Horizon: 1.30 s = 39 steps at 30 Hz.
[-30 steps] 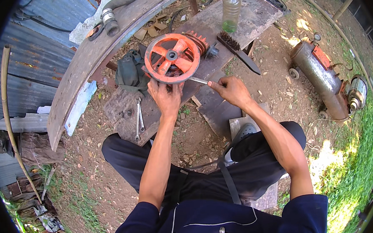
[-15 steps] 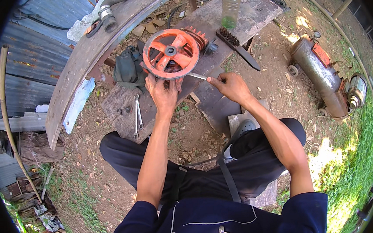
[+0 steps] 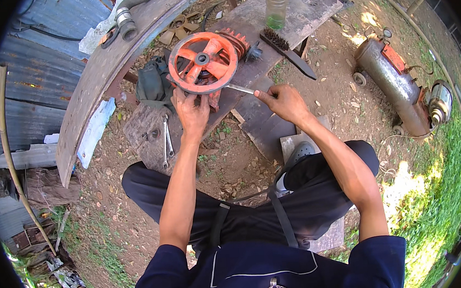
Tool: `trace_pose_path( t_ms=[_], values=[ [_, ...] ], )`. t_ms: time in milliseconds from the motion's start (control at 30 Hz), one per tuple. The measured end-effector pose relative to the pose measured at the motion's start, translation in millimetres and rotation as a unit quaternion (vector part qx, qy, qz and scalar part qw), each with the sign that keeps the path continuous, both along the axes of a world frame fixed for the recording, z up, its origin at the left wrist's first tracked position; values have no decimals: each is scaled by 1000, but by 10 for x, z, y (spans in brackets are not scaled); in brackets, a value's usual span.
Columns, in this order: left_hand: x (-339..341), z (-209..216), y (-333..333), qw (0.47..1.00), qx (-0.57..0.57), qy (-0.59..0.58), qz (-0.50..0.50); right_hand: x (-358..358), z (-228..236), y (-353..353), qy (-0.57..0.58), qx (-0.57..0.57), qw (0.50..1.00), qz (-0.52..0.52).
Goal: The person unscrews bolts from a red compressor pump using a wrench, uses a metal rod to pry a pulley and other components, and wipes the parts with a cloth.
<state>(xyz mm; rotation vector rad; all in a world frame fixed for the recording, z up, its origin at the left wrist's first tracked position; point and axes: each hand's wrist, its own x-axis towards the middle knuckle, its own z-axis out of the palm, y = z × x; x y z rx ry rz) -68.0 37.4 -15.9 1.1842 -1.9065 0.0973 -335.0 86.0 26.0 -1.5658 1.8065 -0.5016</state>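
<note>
An orange spoked pulley wheel (image 3: 218,69) faces up on an orange finned compressor pump (image 3: 234,42), which rests on a low wooden bench. My left hand (image 3: 192,113) is closed at the near side of the pump, its fingertips tucked under the wheel's rim and partly hidden. My right hand (image 3: 284,105) grips a slim silver wrench (image 3: 241,89), thumb along its shaft. The wrench's far end goes under the wheel's right near edge, out of sight. Two combination wrenches (image 3: 165,143) lie on a wooden board (image 3: 140,130) left of my left hand.
Behind the pump stand a blue-capped bottle (image 3: 275,7) with green liquid and a black wire brush (image 3: 288,54) on the bench (image 3: 306,10). A dark cloth bag (image 3: 151,85) lies left of the wheel. A rusty air tank (image 3: 389,79) stands on the ground at right.
The whole view has shifted slightly, so the scene sits a little further up and left. Both hands, the wrench and the wheel keep nearly the same places relative to each other.
</note>
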Motion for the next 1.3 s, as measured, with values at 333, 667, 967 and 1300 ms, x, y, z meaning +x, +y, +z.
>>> trace_pose_path(
  t_ms=[333,667,967,1300],
  values=[
    [-344,102,34,990,8,131,44,9,-47,-32,-8,15,1000,0],
    [-208,-32,25,997,-28,66,34,38,-32,-12,-3,7,1000,5],
    [-356,55,51,978,21,207,30,37,-76,-8,-8,4,1000,4],
    [-247,-30,38,995,-13,76,66,53,-49,-34,-2,2,1000,9]
  ],
)
